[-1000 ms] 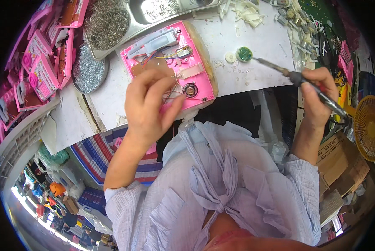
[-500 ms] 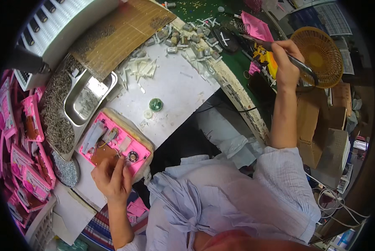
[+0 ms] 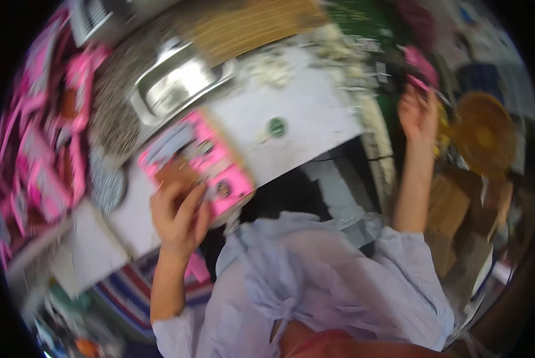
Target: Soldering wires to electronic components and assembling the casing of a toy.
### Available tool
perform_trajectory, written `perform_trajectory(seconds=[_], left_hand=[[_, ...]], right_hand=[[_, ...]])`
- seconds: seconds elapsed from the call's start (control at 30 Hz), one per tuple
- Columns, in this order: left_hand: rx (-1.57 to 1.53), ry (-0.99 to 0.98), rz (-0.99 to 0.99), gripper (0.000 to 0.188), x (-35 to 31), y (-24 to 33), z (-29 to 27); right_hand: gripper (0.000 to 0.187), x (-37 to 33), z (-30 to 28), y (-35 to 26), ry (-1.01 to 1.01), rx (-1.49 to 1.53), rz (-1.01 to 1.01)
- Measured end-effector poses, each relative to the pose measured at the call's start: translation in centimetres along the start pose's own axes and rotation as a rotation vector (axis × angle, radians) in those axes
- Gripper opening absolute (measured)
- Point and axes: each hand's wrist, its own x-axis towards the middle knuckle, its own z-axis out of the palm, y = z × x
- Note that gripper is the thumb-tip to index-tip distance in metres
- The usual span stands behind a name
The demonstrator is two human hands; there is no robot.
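My left hand (image 3: pixel 181 216) rests at the near edge of a pink plastic casing (image 3: pixel 239 176). Its thumb and fingers are pinched together over the casing's inside; what they hold, if anything, is too small and blurred to name. Within the casing are a brown circuit board (image 3: pixel 177 174), a grey block (image 3: pixel 173 143), a small motor (image 3: pixel 205 147) and a round speaker-like part (image 3: pixel 223 188). Out at the far right, my right hand (image 3: pixel 418 116) is raised beside a pink tray (image 3: pixel 421 62). Motion blur hides whether its fingers hold anything.
A steel tray (image 3: pixel 178 89) stands behind the casing, beside a heap of small metal screws (image 3: pixel 115 101). Pink casings (image 3: pixel 47 155) pile up at the left. A green round container (image 3: pixel 276 126) sits on the white table (image 3: pixel 315 113). An orange basket (image 3: pixel 485 134) stands at the right.
The whole view has shifted and blurred. My right hand has turned and reached toward the pink tray; the long dark pen-like tool it held no longer shows clearly. My left hand stays at the casing.
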Motion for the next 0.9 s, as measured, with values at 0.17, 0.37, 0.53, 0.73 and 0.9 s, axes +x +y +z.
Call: perform_trajectory(seconds=[0.17, 0.37, 0.53, 0.73, 0.9], left_hand=[[0.015, 0.149, -0.13, 0.023, 2.1, -2.8, -1.4], [0.054, -0.004, 0.0, 0.028, 5.3, -3.3, -1.1], [0.069, -0.029, 0.052, 0.031, 5.6, -3.1, -0.4], [0.094, 0.003, 0.139, 0.029, 5.5, -2.8, 0.2], [0.152, -0.016, 0.137, 0.027, 5.5, -2.3, 0.5]], right_hand=[[0.029, -8.9, 10.5, 13.0, -0.221, -0.589, -0.004], [0.014, -6.5, 23.8, 21.7, -0.839, -1.311, -0.692], [0.017, -6.2, 25.2, 23.3, -0.844, -1.535, -0.549], [0.023, -6.1, 26.6, 23.5, -0.868, -1.751, -0.422], [0.023, -6.6, 27.3, 23.4, -0.858, -1.84, -0.431]])
